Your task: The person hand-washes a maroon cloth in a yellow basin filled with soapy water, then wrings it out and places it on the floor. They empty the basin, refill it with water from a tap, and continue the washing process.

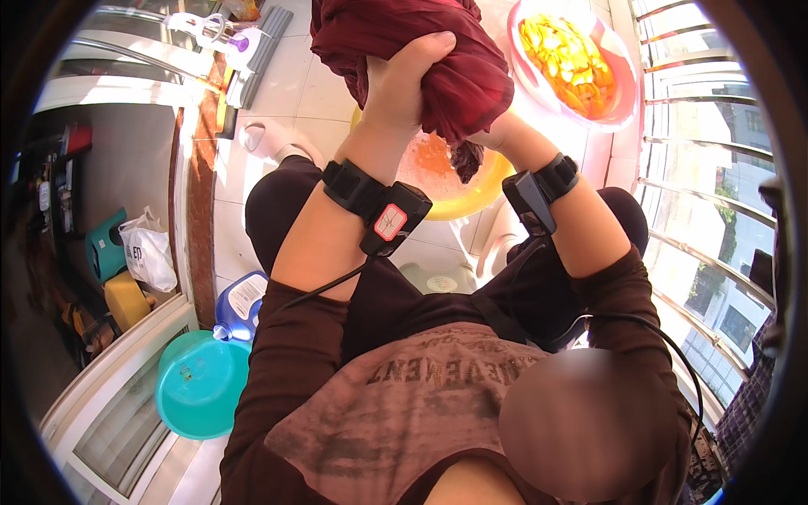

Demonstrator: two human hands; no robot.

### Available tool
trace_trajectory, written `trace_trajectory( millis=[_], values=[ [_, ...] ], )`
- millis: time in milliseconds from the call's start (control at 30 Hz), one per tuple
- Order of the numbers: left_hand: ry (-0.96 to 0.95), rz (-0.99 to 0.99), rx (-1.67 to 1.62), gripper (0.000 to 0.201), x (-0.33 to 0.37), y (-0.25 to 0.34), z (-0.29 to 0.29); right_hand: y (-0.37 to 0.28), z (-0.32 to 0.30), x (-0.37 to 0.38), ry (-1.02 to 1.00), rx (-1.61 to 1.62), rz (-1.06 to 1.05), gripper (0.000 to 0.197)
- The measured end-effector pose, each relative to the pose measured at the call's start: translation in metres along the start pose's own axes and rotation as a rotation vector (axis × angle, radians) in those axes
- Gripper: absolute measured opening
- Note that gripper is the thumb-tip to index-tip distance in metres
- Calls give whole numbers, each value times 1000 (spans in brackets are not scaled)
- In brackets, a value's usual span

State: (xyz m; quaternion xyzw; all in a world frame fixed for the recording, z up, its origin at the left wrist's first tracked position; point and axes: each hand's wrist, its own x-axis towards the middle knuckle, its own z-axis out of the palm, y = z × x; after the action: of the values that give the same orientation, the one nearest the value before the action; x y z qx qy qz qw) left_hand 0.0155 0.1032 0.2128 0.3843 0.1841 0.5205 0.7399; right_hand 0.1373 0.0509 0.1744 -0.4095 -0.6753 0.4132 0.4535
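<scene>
A bunched dark red cloth (459, 71) is held up at the top of the view. My left hand (408, 76) is closed on its left side, thumb laid across the folds. My right hand (503, 130) grips it from the lower right, its fingers mostly hidden behind the fabric. Below the cloth stands a yellow basin (461, 207) with foamy, orange-tinted liquid in it. A darker wet end of fabric (466, 160) hangs down over that basin.
A pink basin (624, 101) holding yellow-orange cloth stands at the far right, near the window bars (703, 160). At left are a blue bottle (241, 305), a teal basin (202, 404) and a door frame (181, 202). A grey squeegee-like tool (259, 59) lies at the far left.
</scene>
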Motion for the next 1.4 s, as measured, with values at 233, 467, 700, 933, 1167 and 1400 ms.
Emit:
trace_trajectory(
  millis=[233, 467, 700, 933, 1167, 1400],
  values=[
    [35, 112, 113, 23, 9, 3, -13, 13, 8, -9, -33, 72, 318, 40],
    [11, 192, 140, 20, 9, 9, -10, 38, 25, -8, 120, -118, 181, 29],
    [-12, 195, 143, 20, 8, 10, -14, 27, 27, -3, 123, 34, 314, 29],
    [-15, 173, 203, 25, 6, 15, -17, 43, 18, -22, -21, 110, 407, 42],
    [-40, 143, 144, 34, 5, 20, -16, 87, 27, -25, 102, -126, 219, 32],
    [-33, 199, 194, 24, 0, 21, -11, 100, 30, -24, 52, -91, 362, 24]
  ],
)
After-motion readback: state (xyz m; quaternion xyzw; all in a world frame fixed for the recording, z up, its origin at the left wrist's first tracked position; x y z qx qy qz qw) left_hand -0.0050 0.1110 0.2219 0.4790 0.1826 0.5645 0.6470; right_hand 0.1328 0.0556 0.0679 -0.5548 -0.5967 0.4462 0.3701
